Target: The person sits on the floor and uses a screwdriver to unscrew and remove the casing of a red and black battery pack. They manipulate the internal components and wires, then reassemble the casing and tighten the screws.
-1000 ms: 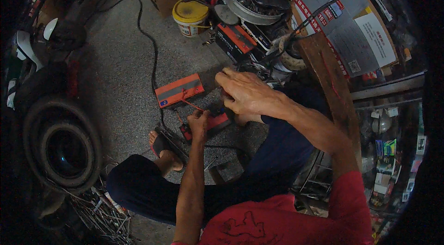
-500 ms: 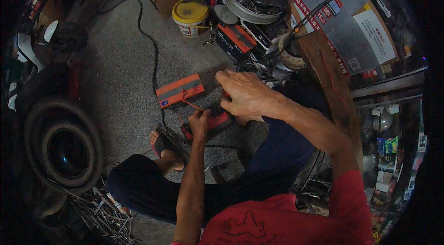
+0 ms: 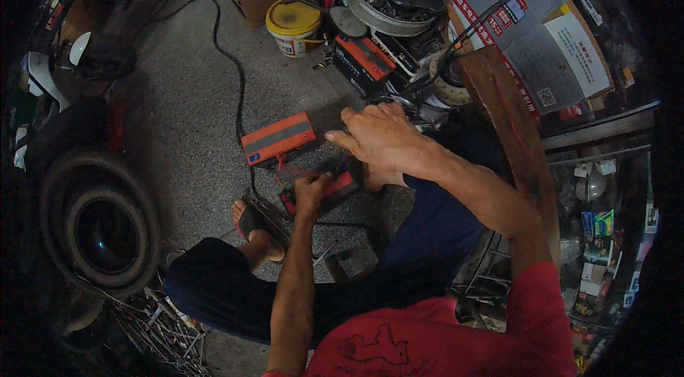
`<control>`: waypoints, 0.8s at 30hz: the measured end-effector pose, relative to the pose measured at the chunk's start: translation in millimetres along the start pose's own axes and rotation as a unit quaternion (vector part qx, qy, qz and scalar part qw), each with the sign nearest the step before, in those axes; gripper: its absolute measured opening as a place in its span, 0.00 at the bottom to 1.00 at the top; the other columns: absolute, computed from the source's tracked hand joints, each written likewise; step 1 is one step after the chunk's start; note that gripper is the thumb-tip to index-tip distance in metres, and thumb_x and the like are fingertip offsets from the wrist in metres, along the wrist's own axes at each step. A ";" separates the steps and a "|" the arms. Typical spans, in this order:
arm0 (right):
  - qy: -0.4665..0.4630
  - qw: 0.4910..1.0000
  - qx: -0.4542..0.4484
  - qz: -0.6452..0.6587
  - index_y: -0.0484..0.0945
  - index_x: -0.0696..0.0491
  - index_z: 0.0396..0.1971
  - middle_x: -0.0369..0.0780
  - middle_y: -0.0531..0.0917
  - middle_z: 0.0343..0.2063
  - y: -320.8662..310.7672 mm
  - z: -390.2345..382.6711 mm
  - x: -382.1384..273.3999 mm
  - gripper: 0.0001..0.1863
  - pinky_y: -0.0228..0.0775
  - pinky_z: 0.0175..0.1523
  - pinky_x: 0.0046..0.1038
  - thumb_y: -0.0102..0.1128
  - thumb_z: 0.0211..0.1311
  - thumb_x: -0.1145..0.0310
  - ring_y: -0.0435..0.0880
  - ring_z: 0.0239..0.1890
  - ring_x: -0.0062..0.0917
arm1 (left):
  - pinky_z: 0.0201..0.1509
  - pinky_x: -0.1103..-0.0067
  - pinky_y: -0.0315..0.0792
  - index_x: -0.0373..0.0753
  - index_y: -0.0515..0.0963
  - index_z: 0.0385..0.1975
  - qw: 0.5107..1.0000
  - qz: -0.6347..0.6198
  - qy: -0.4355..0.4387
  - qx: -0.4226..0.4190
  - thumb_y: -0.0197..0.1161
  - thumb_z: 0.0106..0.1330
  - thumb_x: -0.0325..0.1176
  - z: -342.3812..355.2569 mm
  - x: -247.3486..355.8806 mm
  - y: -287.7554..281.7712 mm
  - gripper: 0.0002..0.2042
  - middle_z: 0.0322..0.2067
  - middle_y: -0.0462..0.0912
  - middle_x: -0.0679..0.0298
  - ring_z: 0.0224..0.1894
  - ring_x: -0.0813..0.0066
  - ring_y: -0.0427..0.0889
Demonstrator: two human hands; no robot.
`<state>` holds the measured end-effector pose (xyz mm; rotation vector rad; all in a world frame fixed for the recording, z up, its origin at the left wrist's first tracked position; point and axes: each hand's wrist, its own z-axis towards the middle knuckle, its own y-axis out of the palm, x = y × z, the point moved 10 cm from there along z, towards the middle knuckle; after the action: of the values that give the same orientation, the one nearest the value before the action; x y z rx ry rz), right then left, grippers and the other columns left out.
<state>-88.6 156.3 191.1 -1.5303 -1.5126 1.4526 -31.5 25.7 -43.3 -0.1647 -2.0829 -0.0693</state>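
On the ground between my feet lies a red and black battery (image 3: 340, 188). My left hand (image 3: 308, 194) is at its near left part, thumb and fingers bent together over its top; what they pinch is hidden. My right hand (image 3: 385, 136) hangs above the right end with its back up and fingers curled down. Its thumb points left, and anything within the grip is covered by the hand. Just beyond sits an orange battery (image 3: 278, 138) with a grey stripe. A short red wire (image 3: 280, 161) comes off its near side.
A black cable (image 3: 239, 85) snakes over the ground past the orange battery. Tyres (image 3: 100, 231) lie at left, above a pile of thin metal rods (image 3: 160, 338). A yellow-lidded bucket (image 3: 293, 17) and another orange-topped battery (image 3: 365, 64) stand farther off. A wooden plank (image 3: 502, 117) is at right.
My left hand has shifted slightly down, and the red wire no longer stretches visibly to it. My right hand has turned a little, its thumb now stretched farther left.
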 end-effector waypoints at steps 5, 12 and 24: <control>-0.134 0.987 0.089 0.018 0.71 0.62 0.36 0.52 0.80 0.28 -5.8 -5.4 -6.8 0.19 0.69 0.45 0.46 0.60 0.57 0.60 0.80 0.36 0.51 | 0.27 0.77 0.65 0.31 0.82 0.22 0.999 -0.022 -0.030 0.023 0.67 0.55 0.35 3.8 -20.0 -0.3 0.11 0.19 0.77 0.69 0.21 0.79 0.71; 0.017 0.999 -0.002 -0.028 0.68 0.63 0.40 0.55 0.76 0.38 1.4 0.8 8.3 0.18 0.67 0.47 0.48 0.57 0.57 0.64 0.77 0.44 0.49 | 0.31 0.75 0.71 0.30 0.81 0.32 0.999 -0.037 0.013 0.008 0.69 0.55 0.34 5.8 -20.6 7.7 0.12 0.30 0.83 0.62 0.27 0.75 0.77; 0.026 0.999 -0.008 -0.025 0.68 0.62 0.38 0.53 0.76 0.36 -3.3 -0.4 5.2 0.18 0.68 0.47 0.44 0.60 0.56 0.65 0.78 0.43 0.48 | 0.34 0.75 0.72 0.29 0.81 0.32 0.996 -0.065 -0.060 -0.002 0.70 0.55 0.35 0.4 -25.0 11.2 0.14 0.29 0.82 0.61 0.28 0.73 0.78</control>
<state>-90.5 162.0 192.6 -1.5168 -1.5248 1.3646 -18.0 34.7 -65.4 -0.0360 -2.2125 -0.1458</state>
